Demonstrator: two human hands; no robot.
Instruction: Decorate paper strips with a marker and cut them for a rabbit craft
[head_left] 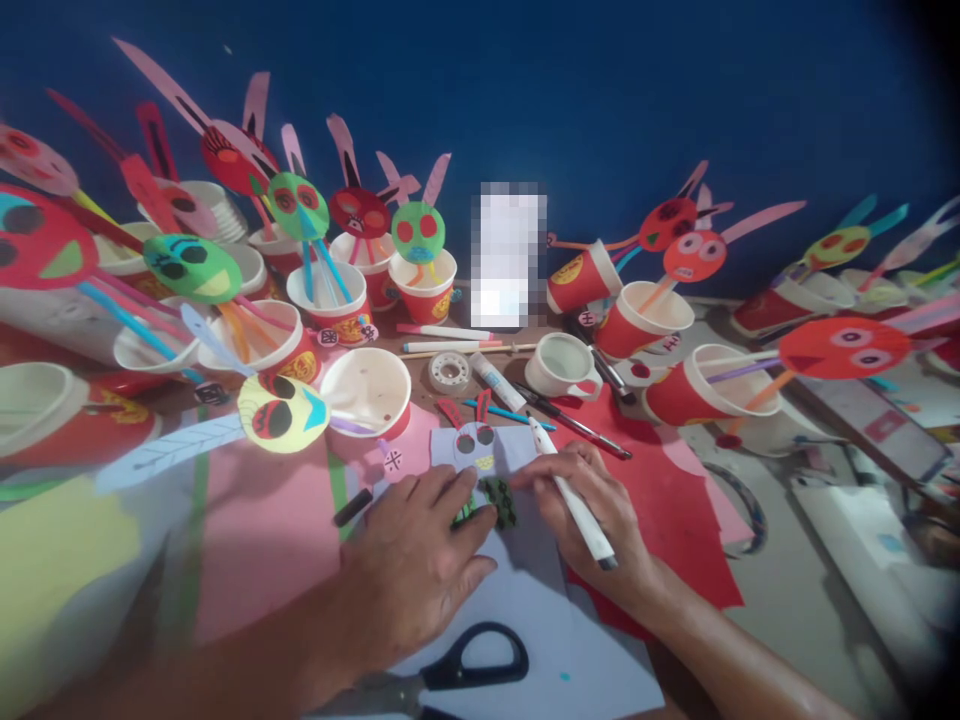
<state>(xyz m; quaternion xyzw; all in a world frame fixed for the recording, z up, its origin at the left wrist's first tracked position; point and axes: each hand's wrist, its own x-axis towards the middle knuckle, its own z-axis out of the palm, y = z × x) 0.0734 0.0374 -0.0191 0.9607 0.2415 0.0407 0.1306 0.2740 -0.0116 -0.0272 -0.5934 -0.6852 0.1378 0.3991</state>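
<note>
My left hand (420, 555) lies on a pale lilac sheet of paper (525, 590), its fingers pressed on a small green patterned paper piece (499, 500). My right hand (592, 500) is closed around a white marker pen (574, 495), and its fingertips also touch the green piece. Just beyond the fingers sits a small lilac paper face (474, 440) with two round eyes and red ears. Black-handled scissors (465, 665) lie on the sheet near my left wrist.
Many red-and-white paper cups (367, 395) holding straw-mounted paper animal faces crowd the table's left, back and right. Loose pens, a tape roll (449, 371) and a glue stick (496, 380) lie in the middle. Red paper (667, 500) and pink paper (262, 530) flank the sheet.
</note>
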